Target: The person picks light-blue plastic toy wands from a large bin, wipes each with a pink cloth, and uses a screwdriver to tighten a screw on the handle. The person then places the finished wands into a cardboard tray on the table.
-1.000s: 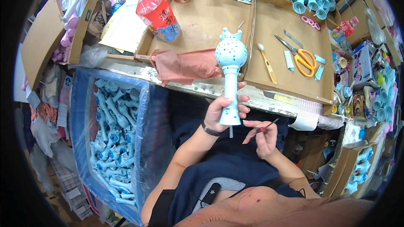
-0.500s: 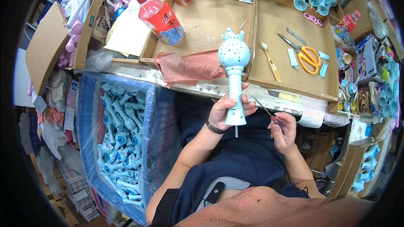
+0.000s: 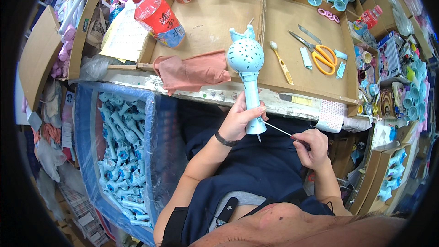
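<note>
While left fingers [image 3: 249, 112] clasp the wand's [image 3: 249, 80] handle, right fingers [image 3: 304, 139] pinch a screwdriver [image 3: 280, 130].

The toy wand [image 3: 247, 71] is pale blue, its round head dotted with small holes. Orange-handled scissors [image 3: 320, 54] and a pink cloth [image 3: 192, 72] lie on the brown surface [image 3: 210, 23]; the bottle [image 3: 159, 18] is red.

Both hands [image 3: 274, 132] closed — L higher, R lower

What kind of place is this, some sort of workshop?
Probably a small toy-assembly workbench. The left hand holds a light blue toy wand, a blue bin beside the bench is full of identical ones, and orange-handled scissors lie on the cardboard tray.
</note>
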### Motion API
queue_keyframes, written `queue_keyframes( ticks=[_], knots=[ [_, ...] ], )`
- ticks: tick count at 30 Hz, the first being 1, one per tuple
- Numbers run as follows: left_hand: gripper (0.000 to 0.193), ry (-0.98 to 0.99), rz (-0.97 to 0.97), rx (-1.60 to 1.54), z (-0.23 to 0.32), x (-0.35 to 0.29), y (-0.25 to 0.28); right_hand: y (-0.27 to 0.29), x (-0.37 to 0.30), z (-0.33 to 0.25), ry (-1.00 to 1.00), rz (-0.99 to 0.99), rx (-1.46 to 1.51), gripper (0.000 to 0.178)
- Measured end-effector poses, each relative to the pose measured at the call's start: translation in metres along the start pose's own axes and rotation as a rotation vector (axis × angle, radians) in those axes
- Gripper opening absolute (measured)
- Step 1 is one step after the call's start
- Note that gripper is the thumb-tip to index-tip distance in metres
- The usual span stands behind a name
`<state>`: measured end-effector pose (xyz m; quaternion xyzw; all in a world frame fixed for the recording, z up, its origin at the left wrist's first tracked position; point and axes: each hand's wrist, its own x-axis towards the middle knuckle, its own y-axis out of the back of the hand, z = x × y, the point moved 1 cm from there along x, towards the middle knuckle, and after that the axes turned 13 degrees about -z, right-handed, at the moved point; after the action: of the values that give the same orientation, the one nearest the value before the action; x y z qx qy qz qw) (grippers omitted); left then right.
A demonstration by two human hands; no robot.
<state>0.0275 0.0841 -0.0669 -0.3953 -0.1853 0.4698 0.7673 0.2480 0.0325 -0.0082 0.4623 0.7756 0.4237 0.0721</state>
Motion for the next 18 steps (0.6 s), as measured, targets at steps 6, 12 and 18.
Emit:
queue_keyframes(
  ticks=[6, 12, 18],
  knots=[
    [0.054, 0.018, -0.033, 0.001, 0.003, -0.001, 0.002, -0.004, 0.001, 0.003, -0.022, 0.027, 0.061, 0.023],
    [0.053, 0.022, -0.079, -0.169, 0.005, -0.004, 0.001, -0.018, 0.005, 0.001, -0.081, 0.213, 0.329, 0.018],
    [0.056, -0.013, -0.097, -0.136, 0.008, -0.007, -0.003, -0.042, 0.016, -0.001, -0.072, 0.159, 0.4, 0.025]
  ],
)
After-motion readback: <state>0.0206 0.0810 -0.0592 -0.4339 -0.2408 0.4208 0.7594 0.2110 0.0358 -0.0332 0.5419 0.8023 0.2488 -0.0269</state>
